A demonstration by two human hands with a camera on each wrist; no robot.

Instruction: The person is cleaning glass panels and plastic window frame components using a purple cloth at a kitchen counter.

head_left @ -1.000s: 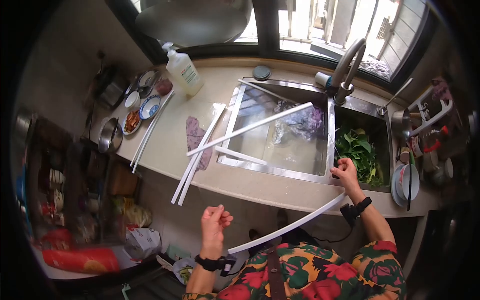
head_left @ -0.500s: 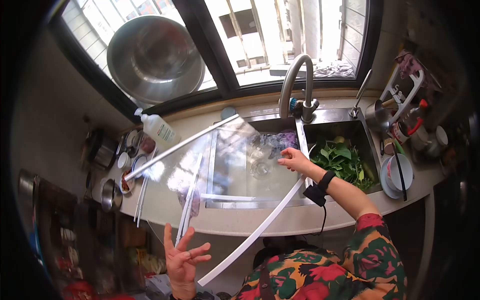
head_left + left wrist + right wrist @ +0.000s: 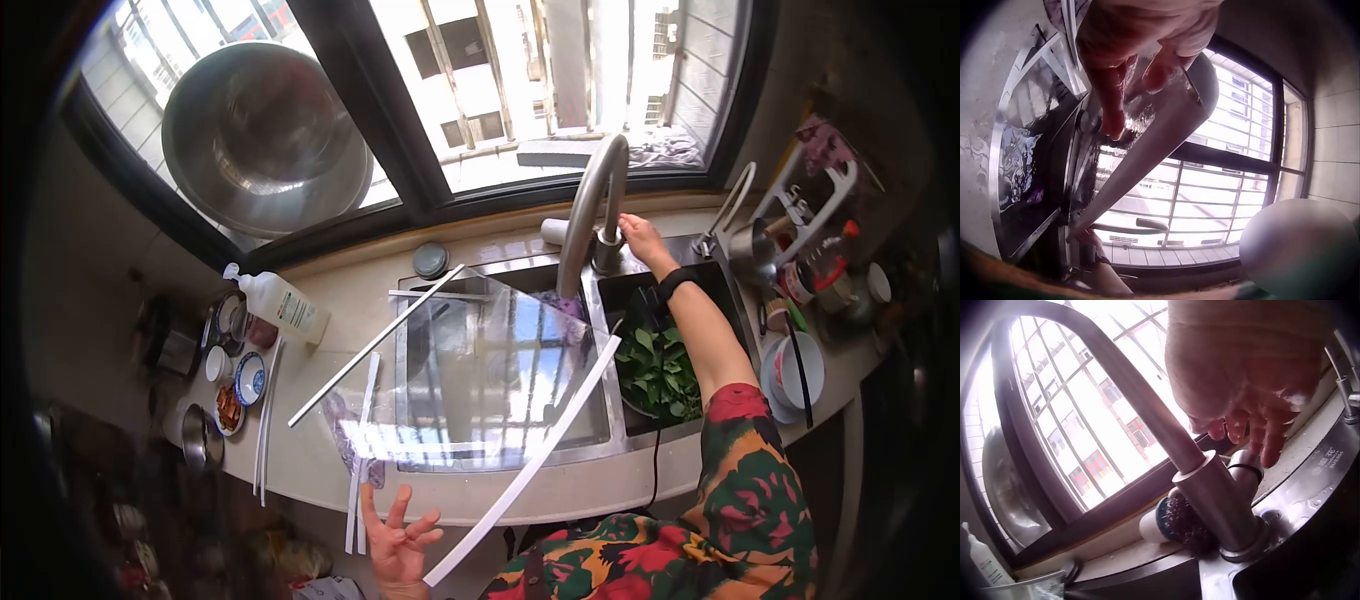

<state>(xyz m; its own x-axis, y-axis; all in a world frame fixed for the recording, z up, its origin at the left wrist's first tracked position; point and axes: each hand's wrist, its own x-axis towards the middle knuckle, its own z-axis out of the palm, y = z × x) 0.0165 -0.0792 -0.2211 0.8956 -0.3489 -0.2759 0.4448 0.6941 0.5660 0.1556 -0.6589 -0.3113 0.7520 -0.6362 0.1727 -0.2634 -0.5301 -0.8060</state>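
Note:
A large clear panel (image 3: 478, 375) with white strips along two edges is held slanting over the sink (image 3: 612, 440). My left hand (image 3: 402, 545) holds its near edge, thumb on the near face and fingers spread behind it. Water wets the panel's surface close to those fingers in the left wrist view. My right hand (image 3: 645, 240) is at the base of the tall faucet (image 3: 590, 200). In the right wrist view its fingers bend down over the faucet handle (image 3: 1247, 470), partly hiding it. Leafy greens (image 3: 660, 370) fill the smaller right basin.
White strips (image 3: 358, 500) and a purple cloth (image 3: 350, 440) lie on the counter left of the sink. A pump bottle (image 3: 285, 305) and small dishes (image 3: 250, 380) stand further left. Bowls with chopsticks (image 3: 795, 370) are at the right. A large steel bowl (image 3: 265, 140) leans at the window.
My right hand has moved from the near side of the sinks up to the faucet. The panel has tilted and shifted, held by my left hand. My head view has turned toward the window.

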